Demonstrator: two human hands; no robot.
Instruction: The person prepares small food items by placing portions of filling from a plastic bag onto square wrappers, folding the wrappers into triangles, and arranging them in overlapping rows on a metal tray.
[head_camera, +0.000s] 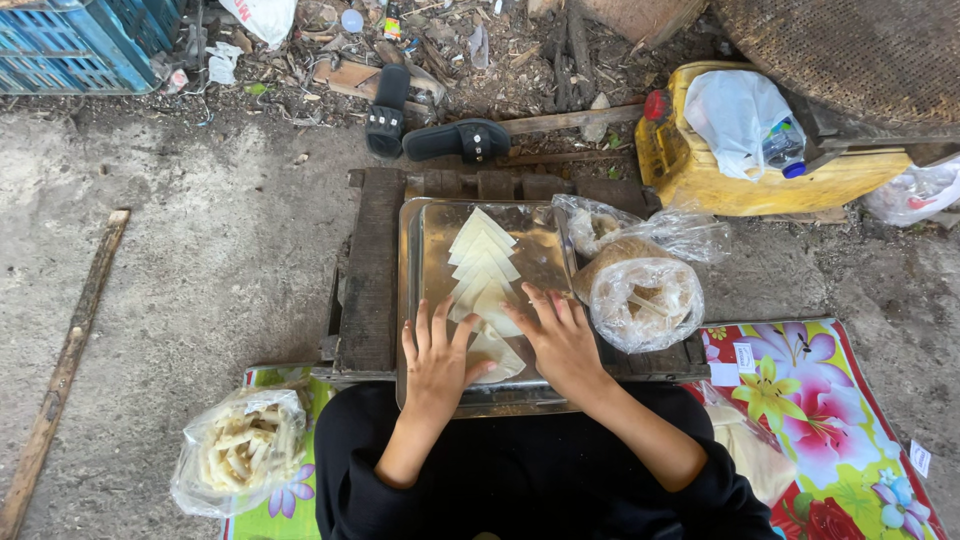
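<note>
Both hands lie flat, fingers spread, gripping nothing: left hand (437, 362) and right hand (560, 338) press pale triangular dough sheets (484, 268) on a shiny metal tray (412, 250), centre frame.

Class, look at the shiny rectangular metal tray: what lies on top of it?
On the metal tray lies a row of overlapping pale triangular wrappers. The left hand and right hand cover the nearest ones.
</note>
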